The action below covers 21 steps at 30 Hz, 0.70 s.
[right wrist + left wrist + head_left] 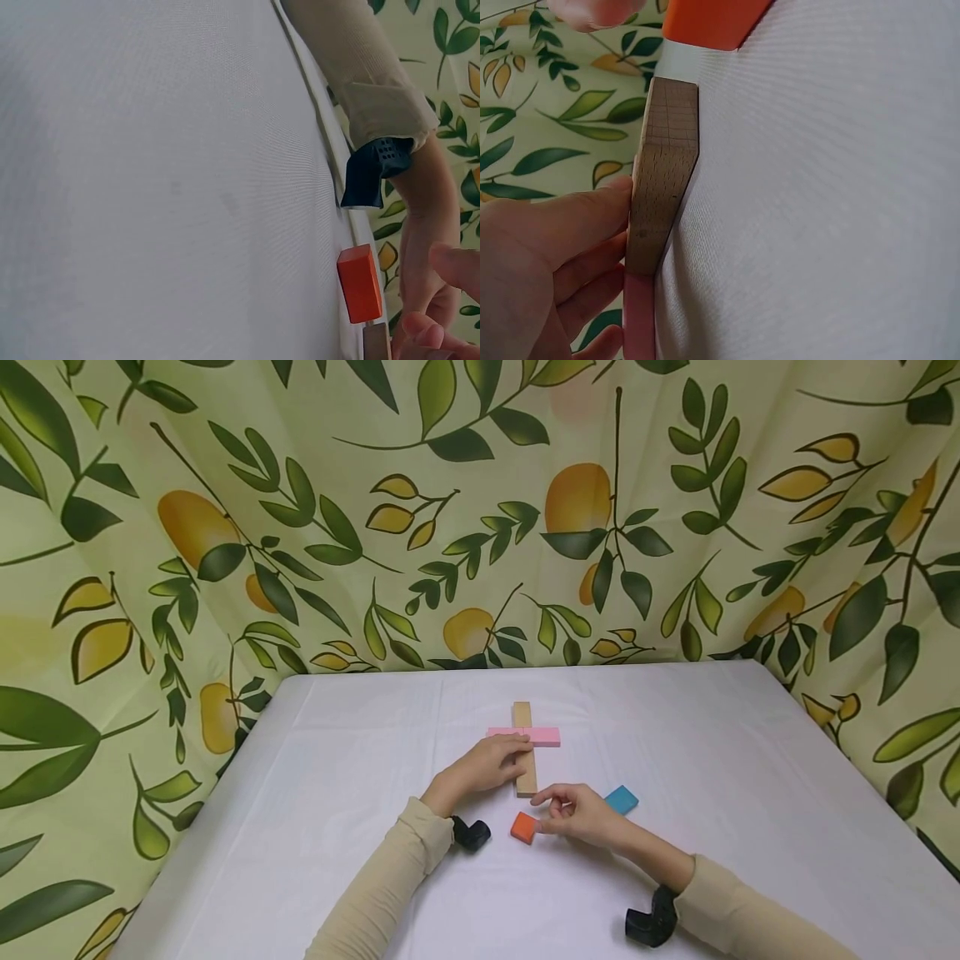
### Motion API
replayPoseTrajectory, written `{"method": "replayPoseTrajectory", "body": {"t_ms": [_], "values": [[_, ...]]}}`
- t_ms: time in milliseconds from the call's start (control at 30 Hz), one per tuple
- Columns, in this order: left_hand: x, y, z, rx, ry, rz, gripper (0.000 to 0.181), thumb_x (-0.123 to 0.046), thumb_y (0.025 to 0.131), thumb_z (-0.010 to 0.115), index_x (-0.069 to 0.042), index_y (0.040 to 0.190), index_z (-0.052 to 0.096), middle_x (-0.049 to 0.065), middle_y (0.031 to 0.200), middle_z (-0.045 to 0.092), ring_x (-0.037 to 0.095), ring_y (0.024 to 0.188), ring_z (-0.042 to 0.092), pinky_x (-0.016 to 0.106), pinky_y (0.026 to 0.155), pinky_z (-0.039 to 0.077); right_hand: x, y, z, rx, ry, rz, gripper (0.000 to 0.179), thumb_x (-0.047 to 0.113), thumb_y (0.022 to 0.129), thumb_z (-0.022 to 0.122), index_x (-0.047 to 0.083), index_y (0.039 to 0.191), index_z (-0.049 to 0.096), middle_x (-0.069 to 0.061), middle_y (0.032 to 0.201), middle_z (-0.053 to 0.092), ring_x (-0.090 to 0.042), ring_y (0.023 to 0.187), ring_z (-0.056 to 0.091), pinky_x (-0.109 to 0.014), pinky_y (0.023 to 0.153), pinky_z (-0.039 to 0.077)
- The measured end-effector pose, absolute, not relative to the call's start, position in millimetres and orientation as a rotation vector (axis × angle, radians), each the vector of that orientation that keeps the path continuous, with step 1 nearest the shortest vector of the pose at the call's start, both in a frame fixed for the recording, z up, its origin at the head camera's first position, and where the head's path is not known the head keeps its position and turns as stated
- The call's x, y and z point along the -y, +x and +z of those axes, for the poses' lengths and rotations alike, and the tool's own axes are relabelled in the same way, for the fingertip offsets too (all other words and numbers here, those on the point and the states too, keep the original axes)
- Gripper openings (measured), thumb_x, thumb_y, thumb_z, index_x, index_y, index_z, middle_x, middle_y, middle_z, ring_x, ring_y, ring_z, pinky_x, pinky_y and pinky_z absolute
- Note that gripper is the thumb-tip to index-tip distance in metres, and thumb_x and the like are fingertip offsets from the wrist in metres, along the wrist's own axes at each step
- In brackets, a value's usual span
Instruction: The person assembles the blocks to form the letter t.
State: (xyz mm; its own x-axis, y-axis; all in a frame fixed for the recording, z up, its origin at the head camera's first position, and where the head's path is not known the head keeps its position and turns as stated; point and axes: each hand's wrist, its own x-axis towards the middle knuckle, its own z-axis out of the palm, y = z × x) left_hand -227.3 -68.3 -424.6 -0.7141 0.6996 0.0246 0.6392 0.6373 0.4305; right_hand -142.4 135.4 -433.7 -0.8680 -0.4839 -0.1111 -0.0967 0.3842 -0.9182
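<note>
On the white table, wooden blocks (527, 782) and a pink bar (546, 737) lie in a cross shape. My left hand (483, 763) rests on the cross near its middle and hides part of it. In the left wrist view, its thumb and fingers (581, 225) touch the wooden block (660, 180) and reach the pink piece (638, 315). My right hand (585, 814) hovers with fingers bent loosely beside an orange block (523, 827). A gap shows between that hand's fingers (457, 268) and the orange block (361, 285) in the right wrist view.
A blue block (622, 799) lies just beyond my right hand, partly hidden by it. Black wrist cameras (651, 918) hang at both sleeves. A leaf-patterned curtain (468, 527) stands behind the white table (337, 827).
</note>
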Motion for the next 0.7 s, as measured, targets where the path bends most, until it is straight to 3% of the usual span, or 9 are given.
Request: {"method": "replayPoseTrajectory", "body": {"t_ms": [700], "values": [[68.5, -225.2, -423.5, -2.715, 1.134, 0.649, 0.039, -0.018, 0.097, 0.057, -0.004, 0.133, 0.056, 0.013, 0.144, 0.053, 0.028, 0.139, 0.046, 0.042, 0.118, 0.035, -120.8, -137.5, -442.3, -2.420, -0.506, -1.301, 0.042, 0.015, 0.077, 0.079, -0.003, 0.113, 0.065, 0.005, 0.065, 0.046, -0.003, 0.055, 0.039, -0.015, 0.049, 0.030]]}}
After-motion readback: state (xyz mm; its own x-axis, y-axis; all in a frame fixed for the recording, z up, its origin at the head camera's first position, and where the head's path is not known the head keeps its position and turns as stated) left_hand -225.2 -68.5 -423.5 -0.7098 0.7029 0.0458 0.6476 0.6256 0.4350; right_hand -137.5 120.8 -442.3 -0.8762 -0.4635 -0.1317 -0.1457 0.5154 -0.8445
